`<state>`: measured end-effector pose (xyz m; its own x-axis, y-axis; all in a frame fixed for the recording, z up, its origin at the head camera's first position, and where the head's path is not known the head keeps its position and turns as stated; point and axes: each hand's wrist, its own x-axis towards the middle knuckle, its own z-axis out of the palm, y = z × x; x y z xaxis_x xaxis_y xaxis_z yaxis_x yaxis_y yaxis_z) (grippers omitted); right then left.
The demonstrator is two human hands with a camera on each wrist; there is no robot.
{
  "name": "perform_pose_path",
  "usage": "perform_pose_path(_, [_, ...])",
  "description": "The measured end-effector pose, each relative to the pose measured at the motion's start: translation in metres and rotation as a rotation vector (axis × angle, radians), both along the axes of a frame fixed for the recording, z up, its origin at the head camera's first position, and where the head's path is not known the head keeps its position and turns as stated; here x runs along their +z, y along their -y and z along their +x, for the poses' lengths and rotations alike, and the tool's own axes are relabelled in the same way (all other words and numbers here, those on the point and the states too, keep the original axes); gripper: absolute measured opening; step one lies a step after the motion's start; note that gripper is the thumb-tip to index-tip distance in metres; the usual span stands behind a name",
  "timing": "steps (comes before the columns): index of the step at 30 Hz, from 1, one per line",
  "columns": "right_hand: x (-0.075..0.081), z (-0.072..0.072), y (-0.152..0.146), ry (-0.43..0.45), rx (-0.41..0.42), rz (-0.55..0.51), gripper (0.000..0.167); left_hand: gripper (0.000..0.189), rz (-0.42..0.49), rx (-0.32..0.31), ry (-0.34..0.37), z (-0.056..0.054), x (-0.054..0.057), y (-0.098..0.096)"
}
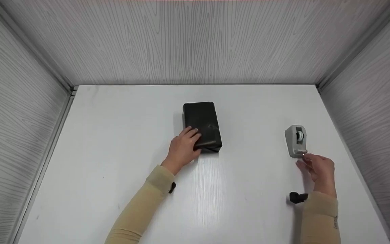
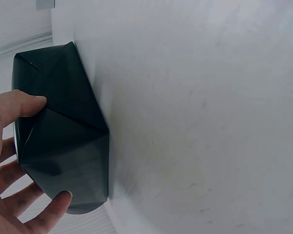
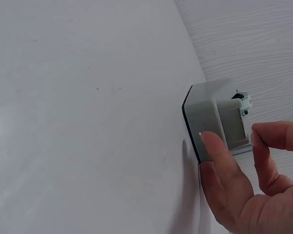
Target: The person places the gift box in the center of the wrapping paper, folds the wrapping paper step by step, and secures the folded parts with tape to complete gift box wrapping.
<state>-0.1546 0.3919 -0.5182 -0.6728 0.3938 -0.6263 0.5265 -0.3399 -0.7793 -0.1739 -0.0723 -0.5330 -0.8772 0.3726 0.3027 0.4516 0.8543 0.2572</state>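
Observation:
A box wrapped in black paper (image 1: 201,118) lies on the white table, its folded end flaps (image 2: 63,131) showing in the left wrist view. My left hand (image 1: 183,147) grips its near left corner, thumb against the folded end and fingers over the top and side. To the right stands a grey tape dispenser (image 1: 291,140) with a small roll of tape (image 1: 300,136) in it. At the dispenser's toothed cutter, my right hand (image 1: 320,169) pinches the tape end between thumb and forefinger; its other fingers (image 3: 222,161) lie by the dispenser's front.
Wood-grained panels (image 1: 195,44) close off the back and both sides of the white table (image 1: 113,135). The dispenser stands near the right panel (image 1: 377,101). A black wrist-camera mount (image 1: 298,197) sticks out from the right sleeve.

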Motion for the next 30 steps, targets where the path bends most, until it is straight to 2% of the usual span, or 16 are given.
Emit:
perform_pose_path(5, [-0.002,0.007,-0.004,-0.027,-0.01,-0.031,0.018,0.051,0.0,0.002,0.022,0.0,0.0,0.0])
perform_pose_path(9, [-0.008,0.011,-0.007,-0.044,0.063,0.015,0.016,0.05,-0.01,0.001,0.021,0.0,0.0,0.0])
perform_pose_path(12, [-0.013,0.012,-0.008,-0.023,0.147,0.112,0.033,0.05,-0.013,-0.003,0.004,0.001,-0.001,0.0])
perform_pose_path(17, [-0.018,0.014,-0.009,0.066,0.26,0.288,0.065,0.05,-0.007,-0.007,-0.007,0.0,-0.001,0.0])
perform_pose_path(22, [-0.017,0.012,-0.007,0.031,0.251,0.336,0.064,0.05,-0.006,-0.008,-0.012,0.0,-0.002,0.0])
perform_pose_path(25, [-0.016,0.011,-0.004,0.029,0.298,0.455,0.057,0.05,-0.003,-0.008,-0.005,0.0,-0.002,0.0])
perform_pose_path(30, [-0.015,0.009,-0.002,0.055,0.429,0.79,0.047,0.051,-0.004,-0.004,0.01,0.0,-0.002,0.0])
